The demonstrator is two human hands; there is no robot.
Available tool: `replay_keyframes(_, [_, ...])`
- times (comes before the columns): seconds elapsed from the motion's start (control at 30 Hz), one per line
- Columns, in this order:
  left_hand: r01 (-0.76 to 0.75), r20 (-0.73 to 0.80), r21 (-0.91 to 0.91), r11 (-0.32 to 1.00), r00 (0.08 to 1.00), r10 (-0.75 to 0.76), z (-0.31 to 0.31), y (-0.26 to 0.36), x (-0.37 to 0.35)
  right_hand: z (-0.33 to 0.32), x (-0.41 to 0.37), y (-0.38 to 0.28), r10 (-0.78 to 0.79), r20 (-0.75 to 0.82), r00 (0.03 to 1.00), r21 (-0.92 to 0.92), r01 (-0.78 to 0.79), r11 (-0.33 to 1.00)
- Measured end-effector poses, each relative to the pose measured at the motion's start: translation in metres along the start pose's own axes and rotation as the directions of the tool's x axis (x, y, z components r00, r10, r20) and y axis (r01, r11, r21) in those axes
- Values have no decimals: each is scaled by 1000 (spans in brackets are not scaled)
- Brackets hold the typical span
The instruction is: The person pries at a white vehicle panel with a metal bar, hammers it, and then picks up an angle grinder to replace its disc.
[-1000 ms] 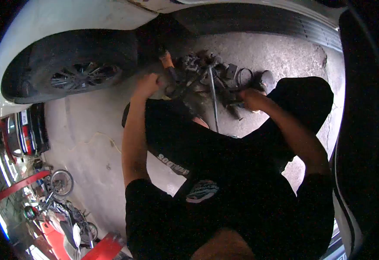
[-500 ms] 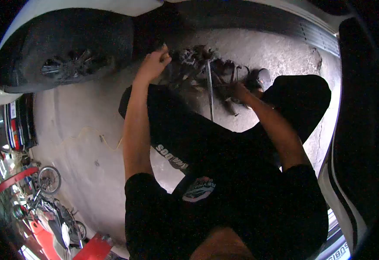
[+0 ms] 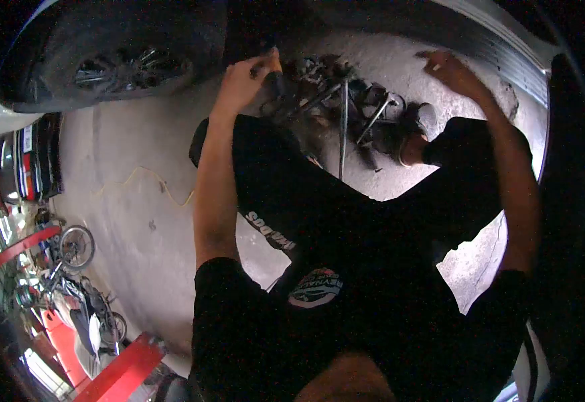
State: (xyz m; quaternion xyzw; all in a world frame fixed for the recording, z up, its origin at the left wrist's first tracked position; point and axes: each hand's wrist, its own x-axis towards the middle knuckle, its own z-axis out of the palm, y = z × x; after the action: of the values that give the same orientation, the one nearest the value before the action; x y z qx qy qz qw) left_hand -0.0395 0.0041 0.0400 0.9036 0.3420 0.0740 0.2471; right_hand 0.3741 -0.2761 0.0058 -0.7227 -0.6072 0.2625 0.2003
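My left hand (image 3: pixel 244 82) is raised beside the dark wheel-well area at the upper centre. Its fingers curl together near a small orange-lit piece (image 3: pixel 276 61) and a dark shape, too dim to name. Over the pale floor at the upper right is my right hand (image 3: pixel 452 72), its fingers stretched leftward, slightly blurred and with no tool visible in them. Between the hands lie several dark metal parts (image 3: pixel 316 70). A long metal bar (image 3: pixel 344 127) stretches from them toward my lap, and a shiny tool with a crosswise head (image 3: pixel 378 119) lies to its right.
A car wheel (image 3: pixel 135 70) fills the upper left, and a car's sill (image 3: pixel 506 50) runs along the upper right. My shoe (image 3: pixel 426 117) rests by the tools. A yellow cord (image 3: pixel 148 171) crosses the floor. Motorcycles (image 3: pixel 85 315) and red lift parts (image 3: pixel 125 368) stand at lower left.
My right hand has moved up and right, away from the tools, uncovering the crosswise-headed tool. My left hand has shifted slightly up and right, and the view has tilted a little.
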Motion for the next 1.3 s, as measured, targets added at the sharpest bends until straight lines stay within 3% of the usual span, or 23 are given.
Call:
replay_keyframes(0.03, [41,6,46,998,999,-41,-3,1,-1,-26,2,14,192,-85,978,-118,-201,972])
replay_keyframes(0.07, [51,4,51,997,999,-51,-3,-2,-1,-58,-3,-42,252,-240,937,-187,-299,936])
replay_keyframes(0.13, [69,17,9,998,997,-69,-3,-9,-2,-81,-6,-68,285,-389,876,-233,-393,889])
replay_keyframes(0.17, [35,-15,-6,999,999,-35,10,-28,0,-92,-8,-12,180,-374,910,-96,-231,968])
replay_keyframes(0.23, [22,-59,33,999,998,-20,16,-43,10,-79,-15,114,232,-360,904,244,-149,958])
replay_keyframes(0.27, [55,-70,74,996,996,-50,13,-31,5,-74,-12,116,232,-339,911,153,-190,970])
replay_keyframes(0.3, [51,-54,80,996,997,-46,12,-31,7,-69,-8,117,233,-319,919,59,-226,972])
replay_keyframes(0.37, [72,14,93,993,997,-74,12,-31,9,-62,-13,45,255,-243,936,-139,-293,946])
replay_keyframes(0.43, [79,48,122,989,995,-86,12,-27,17,-61,-4,18,375,-196,906,66,-369,927])
replay_keyframes(0.47, [103,63,150,983,992,-113,15,-26,19,-61,-3,1,220,-229,948,-19,-230,973])
replay_keyframes(0.53, [127,89,193,973,985,-147,23,-27,25,-61,1,-21,67,-248,966,-90,-91,992])
replay_keyframes(0.63, [-11,100,222,975,995,-12,42,-33,34,-61,4,-25,96,-211,973,11,-96,995])
replay_keyframes(0.7, [-24,159,162,986,987,-2,49,-28,36,-62,5,-19,-43,-249,967,-26,38,999])
replay_keyframes(0.83, [-33,124,59,998,992,25,51,-5,34,-79,-8,-23,-6,-160,987,60,16,998])
replay_keyframes(0.93, [-28,192,151,988,981,-1,42,6,36,-78,-21,-23,81,-168,983,142,-57,988])
replay_keyframes(1.03, [-27,195,193,981,981,-12,36,3,36,-68,-30,-1,118,-350,929,73,-99,992])
replay_keyframes(1.13, [-118,151,293,949,986,76,41,-12,34,-74,-27,-5,147,-308,940,92,-124,988])
replay_keyframes(1.2, [-71,187,287,955,982,16,42,-6,35,-84,-27,-23,328,-116,937,102,-318,943])
replay_keyframes(1.3, [-42,176,64,997,984,30,43,-7,33,-78,-21,-8,332,-98,938,111,-321,941])
